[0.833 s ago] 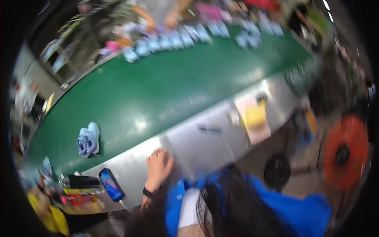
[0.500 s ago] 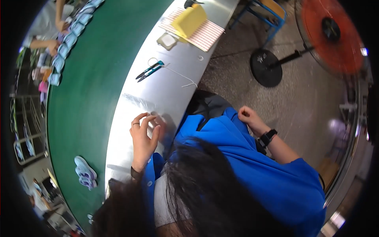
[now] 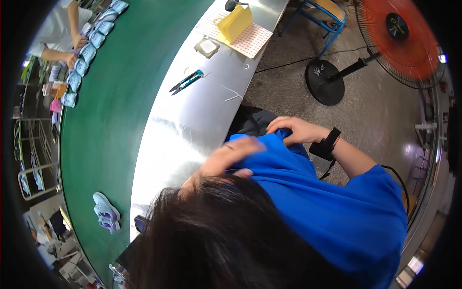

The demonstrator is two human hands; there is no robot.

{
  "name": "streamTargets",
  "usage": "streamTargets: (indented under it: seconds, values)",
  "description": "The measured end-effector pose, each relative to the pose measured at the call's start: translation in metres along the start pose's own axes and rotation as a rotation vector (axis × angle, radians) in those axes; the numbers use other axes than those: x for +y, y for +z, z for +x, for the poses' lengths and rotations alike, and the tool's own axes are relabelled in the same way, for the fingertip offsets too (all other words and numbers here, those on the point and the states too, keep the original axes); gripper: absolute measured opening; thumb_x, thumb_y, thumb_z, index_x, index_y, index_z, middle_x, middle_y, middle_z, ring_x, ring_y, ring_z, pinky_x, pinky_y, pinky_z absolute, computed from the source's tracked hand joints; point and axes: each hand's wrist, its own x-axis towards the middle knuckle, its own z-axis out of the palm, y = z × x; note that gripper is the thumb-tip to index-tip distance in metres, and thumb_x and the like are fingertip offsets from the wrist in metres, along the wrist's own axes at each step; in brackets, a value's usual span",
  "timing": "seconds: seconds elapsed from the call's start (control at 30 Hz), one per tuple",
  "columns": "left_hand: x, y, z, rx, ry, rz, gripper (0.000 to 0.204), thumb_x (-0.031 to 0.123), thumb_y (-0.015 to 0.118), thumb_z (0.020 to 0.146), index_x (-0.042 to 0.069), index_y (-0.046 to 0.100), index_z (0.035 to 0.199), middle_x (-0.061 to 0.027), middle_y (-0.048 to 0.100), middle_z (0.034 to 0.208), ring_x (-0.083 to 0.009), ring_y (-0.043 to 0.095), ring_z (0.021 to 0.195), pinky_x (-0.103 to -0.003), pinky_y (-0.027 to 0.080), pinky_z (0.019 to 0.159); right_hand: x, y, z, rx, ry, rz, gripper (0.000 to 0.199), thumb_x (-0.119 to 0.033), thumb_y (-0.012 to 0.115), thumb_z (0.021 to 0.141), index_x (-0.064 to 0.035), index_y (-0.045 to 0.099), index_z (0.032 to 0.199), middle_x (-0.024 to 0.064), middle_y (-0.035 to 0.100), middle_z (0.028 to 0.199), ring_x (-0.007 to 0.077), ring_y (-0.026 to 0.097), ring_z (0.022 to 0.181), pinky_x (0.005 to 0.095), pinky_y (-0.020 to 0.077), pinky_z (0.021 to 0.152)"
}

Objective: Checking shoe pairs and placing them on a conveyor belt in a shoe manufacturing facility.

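Note:
My left hand (image 3: 230,156), blurred by motion, is over the front of the blue shirt (image 3: 303,188) I wear. Its fingers reach out to the right with the thumb apart, and I see nothing in it. My right hand (image 3: 301,130), with a black band on the wrist, has its fingers bent round a fold of the shirt near my lap. Farther up the metal table edge (image 3: 168,130) lie teal-handled thread snippers (image 3: 187,82) and a loose white cord (image 3: 233,94).
A green conveyor belt (image 3: 110,130) runs along the left, with a pale blue shoe pair (image 3: 106,212) on it. Light blue shoes (image 3: 88,52) line its far edge beside a co-worker's hands (image 3: 72,58). A yellow folded card (image 3: 234,25) stands at the back. Right is a red fan (image 3: 397,33).
My left hand has moved right, from over the metal table to my shirt. My right hand has shifted left and taken hold of a shirt fold.

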Motion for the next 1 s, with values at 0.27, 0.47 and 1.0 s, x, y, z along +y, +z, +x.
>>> streamTargets:
  seconds: [0.27, 0.47, 1.0]
  values:
    - [-0.044, 0.010, -0.018, -0.286, 0.034, -0.306, 0.035, 0.025, 0.056, 0.094, -0.002, 0.061, 0.115, -0.0197, 0.062, 0.113, -0.0336, 0.049, 0.124, -0.044, 0.038, 0.104, -0.009, -0.013, 0.012, 0.073, 0.380, 0.254, 0.027, -0.003, 0.065, 0.070, -0.0050, 0.073, 0.096, 0.0112, 0.068, 0.108, 0.0209, 0.062, 0.101, 0.0312, 0.0483, 0.088]
    - [-0.044, 0.014, -0.023, -0.299, -0.011, -0.305, 0.033, 0.024, 0.056, 0.094, -0.003, 0.062, 0.113, -0.0194, 0.063, 0.111, -0.0337, 0.051, 0.122, -0.044, 0.039, 0.103, -0.050, -0.003, 0.013, -0.032, -0.062, -0.354, 0.034, -0.020, 0.078, 0.067, -0.0074, 0.067, 0.096, 0.0080, 0.063, 0.104, 0.0242, 0.060, 0.097, 0.0333, 0.0478, 0.084]
    - [-0.020, 0.006, -0.014, -0.331, 0.006, -0.054, 0.023, 0.018, 0.060, 0.091, -0.002, 0.062, 0.103, -0.0158, 0.065, 0.108, -0.0296, 0.057, 0.114, -0.042, 0.045, 0.098, -0.033, 0.001, 0.072, 0.477, 0.199, 0.323, 0.010, -0.011, 0.062, 0.088, -0.0021, 0.063, 0.084, -0.0022, 0.060, 0.077, 0.0053, 0.053, 0.072, 0.0223, 0.0437, 0.068]
